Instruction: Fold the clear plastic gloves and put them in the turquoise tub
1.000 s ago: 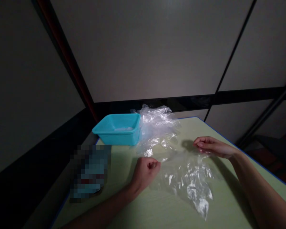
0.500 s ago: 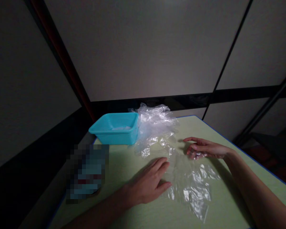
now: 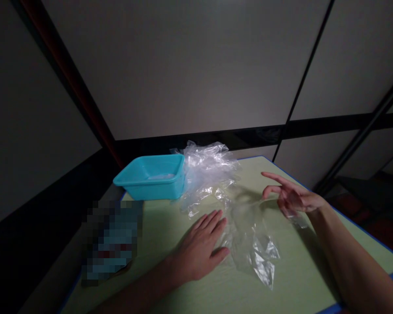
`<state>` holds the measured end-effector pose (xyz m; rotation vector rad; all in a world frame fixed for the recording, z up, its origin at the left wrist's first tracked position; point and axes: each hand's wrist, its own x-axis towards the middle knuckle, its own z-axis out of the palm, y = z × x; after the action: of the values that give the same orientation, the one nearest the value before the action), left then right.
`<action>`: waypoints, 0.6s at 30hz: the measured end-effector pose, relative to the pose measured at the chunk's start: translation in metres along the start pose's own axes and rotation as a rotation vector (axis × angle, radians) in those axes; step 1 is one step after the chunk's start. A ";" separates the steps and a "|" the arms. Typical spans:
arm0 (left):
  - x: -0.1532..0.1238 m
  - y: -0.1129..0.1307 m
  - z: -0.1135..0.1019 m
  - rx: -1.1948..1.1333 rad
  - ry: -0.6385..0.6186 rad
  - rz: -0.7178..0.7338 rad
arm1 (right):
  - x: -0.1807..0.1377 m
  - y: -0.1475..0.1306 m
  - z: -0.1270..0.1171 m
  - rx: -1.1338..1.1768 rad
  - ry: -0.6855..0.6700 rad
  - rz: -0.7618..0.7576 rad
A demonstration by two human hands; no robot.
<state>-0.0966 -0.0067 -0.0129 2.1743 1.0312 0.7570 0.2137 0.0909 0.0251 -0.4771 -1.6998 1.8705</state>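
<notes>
A thin clear plastic bag point(image 3: 249, 244) lies spread and wrinkled on the table between my hands. My left hand point(image 3: 201, 246) rests flat at the bag's left side, fingers stretched out and thumb apart. To the right, my right hand point(image 3: 291, 196) is raised above the table. Its index finger points out while the other fingers curl round some crumpled clear plastic point(image 3: 298, 220), part of which sticks out below the palm. The bag's upper right edge reaches up to a fingertip of that hand; whether it is pinched there is hard to tell.
A turquoise plastic basin point(image 3: 153, 189) stands at the back left with something pale inside. Beside it is a heap of clear plastic bags point(image 3: 209, 170). A blurred-out item point(image 3: 114, 244) lies at the left edge of the green table point(image 3: 163, 222). Behind rise cabinet panels point(image 3: 196, 78).
My right hand has lifted and turned, its fingers spreading more, and the bag's upper right edge rises towards it. My left hand lies flatter, with little shift. The view has swung slightly right.
</notes>
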 end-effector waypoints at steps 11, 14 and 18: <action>0.000 -0.001 0.000 0.544 -0.150 -0.009 | -0.003 0.008 0.000 0.066 -0.319 -0.063; 0.001 0.001 -0.001 0.650 -0.177 -0.002 | 0.008 0.006 0.011 0.065 -0.423 0.123; 0.003 0.002 -0.002 0.671 -0.177 0.006 | 0.016 0.008 0.020 0.045 -0.425 0.294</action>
<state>-0.0953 -0.0051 -0.0097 2.7359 1.3145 0.2142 0.1879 0.0849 0.0221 -0.3413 -1.9319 2.3484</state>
